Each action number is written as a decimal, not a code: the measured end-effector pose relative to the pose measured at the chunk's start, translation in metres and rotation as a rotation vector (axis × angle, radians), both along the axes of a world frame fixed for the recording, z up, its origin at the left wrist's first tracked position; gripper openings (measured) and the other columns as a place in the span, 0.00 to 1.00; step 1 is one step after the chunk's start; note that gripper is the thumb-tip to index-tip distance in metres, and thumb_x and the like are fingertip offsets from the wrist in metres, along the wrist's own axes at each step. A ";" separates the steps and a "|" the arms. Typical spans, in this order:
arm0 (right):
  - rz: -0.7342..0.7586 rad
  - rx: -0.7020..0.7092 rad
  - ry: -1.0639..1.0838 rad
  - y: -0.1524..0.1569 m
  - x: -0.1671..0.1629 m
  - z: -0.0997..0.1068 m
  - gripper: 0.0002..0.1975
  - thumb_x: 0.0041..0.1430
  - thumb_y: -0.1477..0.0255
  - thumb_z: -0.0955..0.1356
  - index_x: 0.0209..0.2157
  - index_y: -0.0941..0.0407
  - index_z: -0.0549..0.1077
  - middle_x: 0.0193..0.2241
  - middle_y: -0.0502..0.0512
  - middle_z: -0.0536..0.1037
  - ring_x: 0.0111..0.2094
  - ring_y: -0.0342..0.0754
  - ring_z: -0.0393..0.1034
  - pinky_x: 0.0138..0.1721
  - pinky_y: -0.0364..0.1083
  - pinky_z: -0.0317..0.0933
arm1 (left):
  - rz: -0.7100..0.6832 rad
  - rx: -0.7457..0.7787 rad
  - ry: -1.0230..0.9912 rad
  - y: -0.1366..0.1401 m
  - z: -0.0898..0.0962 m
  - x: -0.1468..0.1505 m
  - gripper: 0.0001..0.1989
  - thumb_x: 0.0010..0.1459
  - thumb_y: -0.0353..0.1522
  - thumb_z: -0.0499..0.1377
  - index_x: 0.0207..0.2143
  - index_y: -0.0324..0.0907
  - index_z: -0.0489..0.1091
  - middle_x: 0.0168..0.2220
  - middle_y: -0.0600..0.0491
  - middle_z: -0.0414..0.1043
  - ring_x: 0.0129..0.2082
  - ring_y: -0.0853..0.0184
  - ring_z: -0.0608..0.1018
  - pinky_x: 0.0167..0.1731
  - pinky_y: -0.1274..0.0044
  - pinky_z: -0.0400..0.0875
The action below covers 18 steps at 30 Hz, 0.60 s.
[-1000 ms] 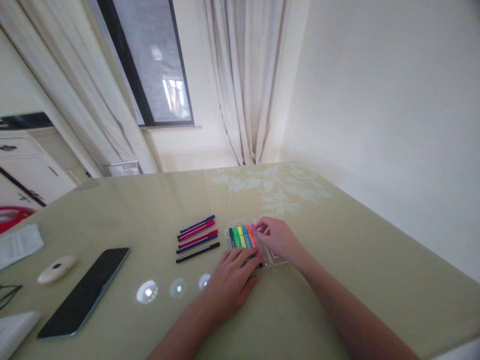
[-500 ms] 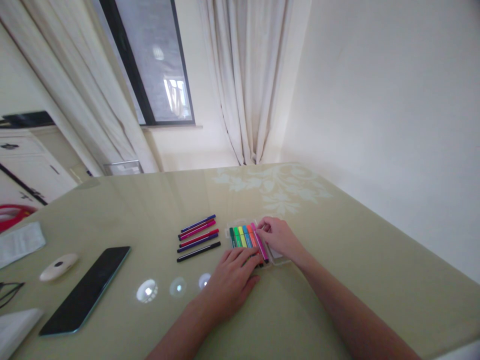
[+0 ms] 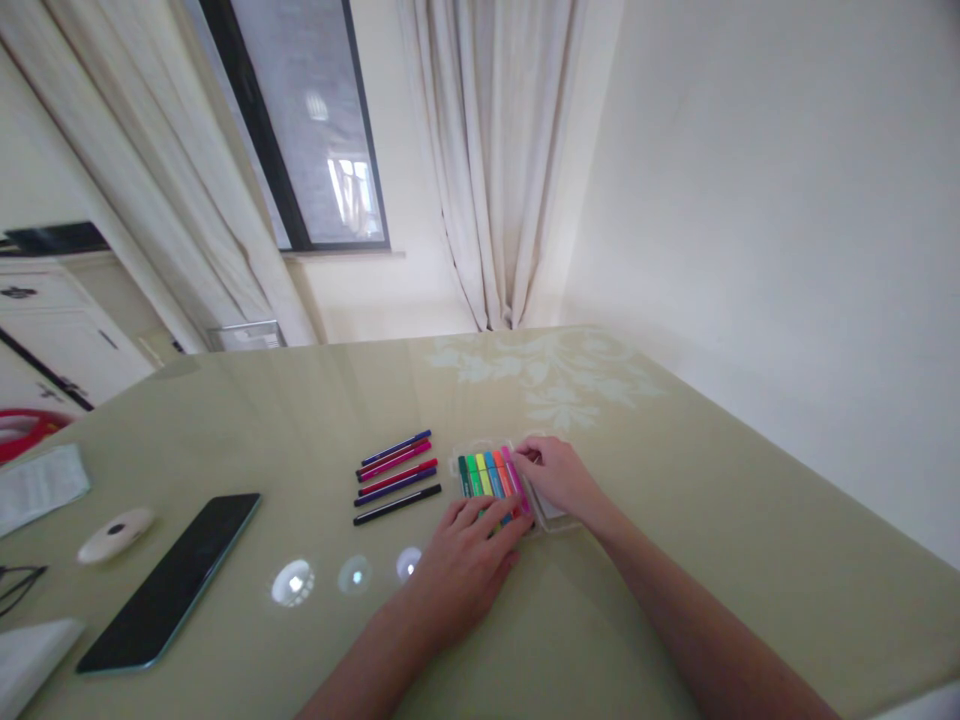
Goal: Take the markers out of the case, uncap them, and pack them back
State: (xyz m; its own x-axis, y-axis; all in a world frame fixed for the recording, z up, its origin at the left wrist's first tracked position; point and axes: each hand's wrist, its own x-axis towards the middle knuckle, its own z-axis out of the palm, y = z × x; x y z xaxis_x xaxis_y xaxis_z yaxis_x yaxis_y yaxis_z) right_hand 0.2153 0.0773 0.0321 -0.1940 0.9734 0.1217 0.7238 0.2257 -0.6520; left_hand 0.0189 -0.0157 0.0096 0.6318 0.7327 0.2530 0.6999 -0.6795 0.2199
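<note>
A clear plastic case (image 3: 454, 466) lies unfolded on the table, with a row of coloured markers in it, from dark green through yellow, blue and orange to magenta. My left hand (image 3: 469, 550) lies over the near end of the row, fingers stretched out, covering the lower parts of the markers. At the row's right edge is the magenta marker (image 3: 516, 478); the left fingertips reach its near end. My right hand (image 3: 559, 475) is closed, its fingertips pinched at the far end of that marker, its palm over the case's right half.
Left of the case lie several loose pens, including a black pen (image 3: 397, 505) nearest me. Farther left are a dark tablet or phone (image 3: 172, 580), a white oval object (image 3: 116, 536) and a pale cloth (image 3: 45, 488). The table (image 3: 750, 560) runs along a wall on the right.
The magenta marker has settled leftward, in line with the others in the case. My left fingers have shifted right over its near end. The right hand has barely moved.
</note>
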 end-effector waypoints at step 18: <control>0.018 -0.119 0.354 0.000 -0.005 -0.001 0.09 0.62 0.69 0.66 0.33 0.57 0.79 0.29 0.53 0.82 0.26 0.44 0.74 0.33 0.42 0.67 | 0.026 -0.010 -0.018 -0.002 0.007 0.002 0.23 0.68 0.32 0.55 0.64 0.54 0.63 0.59 0.48 0.66 0.58 0.55 0.68 0.58 0.58 0.64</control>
State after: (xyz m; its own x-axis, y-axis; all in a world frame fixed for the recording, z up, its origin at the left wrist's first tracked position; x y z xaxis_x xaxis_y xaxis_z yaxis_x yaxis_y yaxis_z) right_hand 0.2100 0.0775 0.0313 -0.1770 0.9817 0.0703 0.4459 0.1437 -0.8835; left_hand 0.0207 -0.0175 0.0164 0.6083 0.7510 0.2569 0.7129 -0.6592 0.2393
